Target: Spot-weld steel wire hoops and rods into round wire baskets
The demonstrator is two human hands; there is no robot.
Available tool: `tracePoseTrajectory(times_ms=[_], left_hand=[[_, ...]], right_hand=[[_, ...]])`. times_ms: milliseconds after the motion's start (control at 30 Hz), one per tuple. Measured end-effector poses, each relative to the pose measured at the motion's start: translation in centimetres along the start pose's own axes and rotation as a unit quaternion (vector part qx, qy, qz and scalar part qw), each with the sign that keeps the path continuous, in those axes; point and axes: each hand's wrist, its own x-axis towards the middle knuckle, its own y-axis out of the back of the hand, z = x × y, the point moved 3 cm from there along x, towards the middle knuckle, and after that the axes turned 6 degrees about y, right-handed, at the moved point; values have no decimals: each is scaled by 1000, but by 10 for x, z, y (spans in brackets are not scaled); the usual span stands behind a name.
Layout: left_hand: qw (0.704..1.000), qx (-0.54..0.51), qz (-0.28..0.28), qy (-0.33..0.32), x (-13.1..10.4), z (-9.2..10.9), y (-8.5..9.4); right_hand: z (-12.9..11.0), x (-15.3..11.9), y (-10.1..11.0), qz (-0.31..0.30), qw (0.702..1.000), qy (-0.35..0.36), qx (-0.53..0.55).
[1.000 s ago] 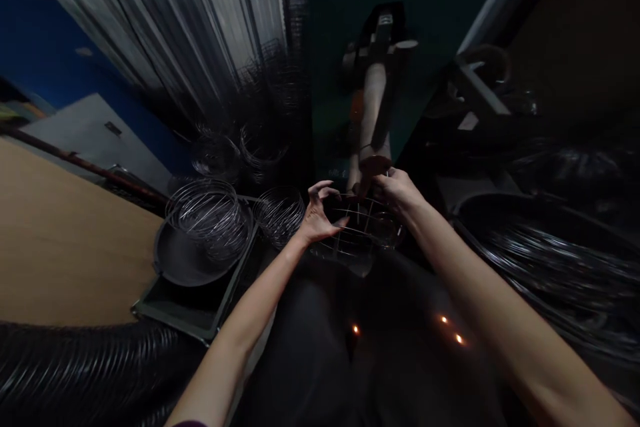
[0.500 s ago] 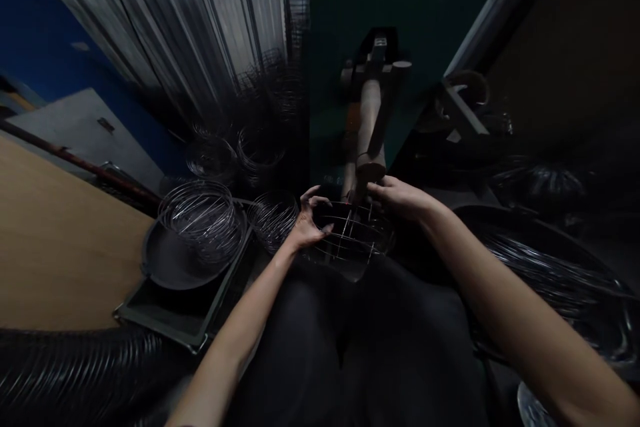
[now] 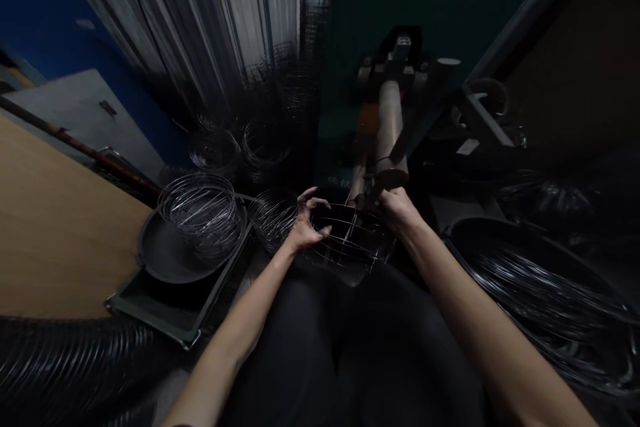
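Note:
A round wire frame with crossing wires lies low in front of the green machine. My left hand is curled round the frame's left edge, thumb and fingers on its wires. At the frame's far right, just below the end of the machine's cylindrical arm, my right hand is closed; the thing between its fingers is too dark to make out.
Wire rings lie on a round dark pan over a green crate at the left. More wire pieces stand beside my left hand. A large container of wire rings is at the right.
The view has shifted, so the machine appears farther right. My right hand has closed more tightly below the machine's arm. My left hand keeps its grip on the frame.

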Motion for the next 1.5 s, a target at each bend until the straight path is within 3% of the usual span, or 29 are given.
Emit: tracePoseTrajectory(times_ms=[267, 767, 967, 1100, 1233, 1367, 1500], left_hand=[[999, -38, 14, -25, 6, -2, 1], [997, -62, -25, -27, 13, -5, 2], [996, -51, -69, -30, 21, -6, 4], [996, -18, -84, -39, 21, 4, 7], [991, 38, -89, -88, -3, 17, 5], [977, 86, -60, -183, -56, 28, -3], [961, 102, -80, -242, -108, 43, -10]], right_hand=[[1, 1, -1, 3, 1000, -2, 4], [5, 1, -5, 6, 999, -13, 31], [3, 22, 3, 37, 997, -41, 49], [-7, 31, 9, 58, 996, -72, 15], [-14, 5, 15, 30, 994, -104, -2], [-11, -48, 24, -34, 986, -161, 17], [-2, -103, 39, -98, 976, -188, 45]])
